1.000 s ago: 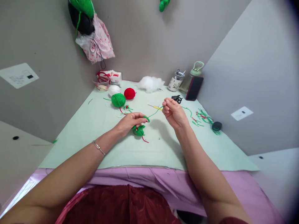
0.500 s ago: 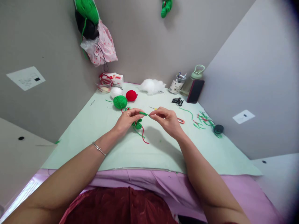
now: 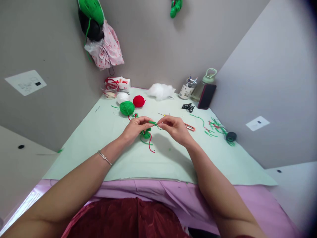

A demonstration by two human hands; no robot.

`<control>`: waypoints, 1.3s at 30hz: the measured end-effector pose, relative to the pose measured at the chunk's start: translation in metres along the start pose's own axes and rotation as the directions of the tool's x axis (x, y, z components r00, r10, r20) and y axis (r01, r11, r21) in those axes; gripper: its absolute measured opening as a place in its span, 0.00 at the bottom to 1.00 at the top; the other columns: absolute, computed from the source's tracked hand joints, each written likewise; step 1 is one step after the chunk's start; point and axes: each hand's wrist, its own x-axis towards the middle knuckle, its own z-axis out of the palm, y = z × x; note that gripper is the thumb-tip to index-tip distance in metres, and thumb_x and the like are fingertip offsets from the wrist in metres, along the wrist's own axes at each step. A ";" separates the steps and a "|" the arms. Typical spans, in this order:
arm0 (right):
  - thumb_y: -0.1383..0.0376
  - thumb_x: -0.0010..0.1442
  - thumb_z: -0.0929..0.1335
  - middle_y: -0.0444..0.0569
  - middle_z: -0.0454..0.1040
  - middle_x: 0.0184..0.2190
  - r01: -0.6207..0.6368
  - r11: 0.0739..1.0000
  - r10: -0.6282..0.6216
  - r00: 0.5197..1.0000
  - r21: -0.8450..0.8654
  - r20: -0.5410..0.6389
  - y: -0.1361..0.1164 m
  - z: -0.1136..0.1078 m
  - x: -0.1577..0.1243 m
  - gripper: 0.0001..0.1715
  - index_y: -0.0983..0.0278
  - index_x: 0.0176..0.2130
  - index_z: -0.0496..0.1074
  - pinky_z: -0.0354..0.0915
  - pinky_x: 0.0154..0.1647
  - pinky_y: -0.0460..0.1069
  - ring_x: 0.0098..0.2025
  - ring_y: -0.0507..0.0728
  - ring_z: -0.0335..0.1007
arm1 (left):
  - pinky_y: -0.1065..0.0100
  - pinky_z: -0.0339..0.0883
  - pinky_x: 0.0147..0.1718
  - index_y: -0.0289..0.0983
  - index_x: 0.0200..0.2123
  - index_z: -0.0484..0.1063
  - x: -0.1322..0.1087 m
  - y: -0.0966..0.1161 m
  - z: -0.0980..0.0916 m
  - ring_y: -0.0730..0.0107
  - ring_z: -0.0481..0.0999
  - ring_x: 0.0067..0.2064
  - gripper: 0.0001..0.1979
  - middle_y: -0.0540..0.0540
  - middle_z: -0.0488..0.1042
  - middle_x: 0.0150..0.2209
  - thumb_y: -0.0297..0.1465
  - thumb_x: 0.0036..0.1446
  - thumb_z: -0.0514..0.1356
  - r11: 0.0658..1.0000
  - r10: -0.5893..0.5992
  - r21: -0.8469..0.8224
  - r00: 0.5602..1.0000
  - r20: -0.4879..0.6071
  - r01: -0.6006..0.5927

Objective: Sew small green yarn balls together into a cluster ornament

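Observation:
My left hand (image 3: 135,129) is closed, thumb and fingers pinching a small green yarn piece (image 3: 146,134) above the middle of the table. Part of that piece hangs below the fingers, with a red yarn tail (image 3: 150,144) and a green one trailing from it. Close by on the right, my right hand (image 3: 176,129) pinches a thin green yarn strand (image 3: 159,128) that curves between the two hands. Whether a needle is also in the right fingertips I cannot make out. A bit of red and green yarn lies just behind the left hand.
Behind my left hand sit green (image 3: 127,108), red (image 3: 139,101) and white (image 3: 123,98) yarn balls. White stuffing (image 3: 160,91) lies at the back. An orange cutter (image 3: 190,127) is beside my right hand; farther right are a black claw clip (image 3: 188,107), a phone (image 3: 207,96) and yarn scraps (image 3: 215,127).
My right hand has shifted slightly left, closer to the left fingertips. A loop of green strand now curves below the right fingers. The yarn tails have swung a little left.

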 end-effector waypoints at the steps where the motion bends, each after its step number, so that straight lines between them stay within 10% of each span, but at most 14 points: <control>1: 0.59 0.59 0.71 0.44 0.69 0.25 -0.014 0.998 0.013 1.000 0.055 0.013 0.002 0.000 0.001 0.10 0.64 0.32 0.76 0.54 0.29 0.48 0.27 0.51 0.58 | 0.70 0.59 0.30 0.38 0.34 0.79 0.000 0.001 0.000 0.75 0.67 0.29 0.13 0.51 0.72 0.28 0.38 0.47 0.71 0.999 -0.016 -0.042 1.000 0.014 0.016; 9: 0.55 0.53 0.75 0.42 0.69 0.24 -0.086 0.942 0.045 0.991 0.325 0.129 0.010 -0.001 0.005 0.15 0.64 0.32 0.77 0.55 0.30 0.47 0.28 0.50 0.58 | 0.71 0.59 0.28 0.37 0.30 0.78 -0.002 0.003 0.002 0.77 0.66 0.27 0.11 0.52 0.71 0.25 0.37 0.47 0.72 0.985 -0.039 -0.162 0.993 0.113 0.057; 27: 0.66 0.57 0.68 0.42 0.72 0.27 -0.035 0.978 0.023 0.998 0.207 0.056 0.015 0.014 0.004 0.18 0.64 0.48 0.72 0.65 0.31 0.48 0.27 0.51 0.66 | 0.70 0.53 0.27 0.36 0.31 0.75 -0.001 -0.001 0.006 0.77 0.61 0.26 0.14 0.52 0.68 0.25 0.40 0.50 0.69 0.997 0.012 0.082 1.000 -0.010 -0.011; 39: 0.70 0.61 0.67 0.46 0.74 0.31 0.158 0.942 -0.153 0.987 -0.296 0.043 0.002 0.015 -0.001 0.07 0.63 0.33 0.76 0.61 0.34 0.47 0.32 0.52 0.68 | 0.69 0.56 0.29 0.34 0.28 0.75 -0.003 0.001 0.007 0.74 0.64 0.27 0.14 0.50 0.71 0.25 0.40 0.46 0.68 0.965 -0.033 0.262 0.995 0.089 0.009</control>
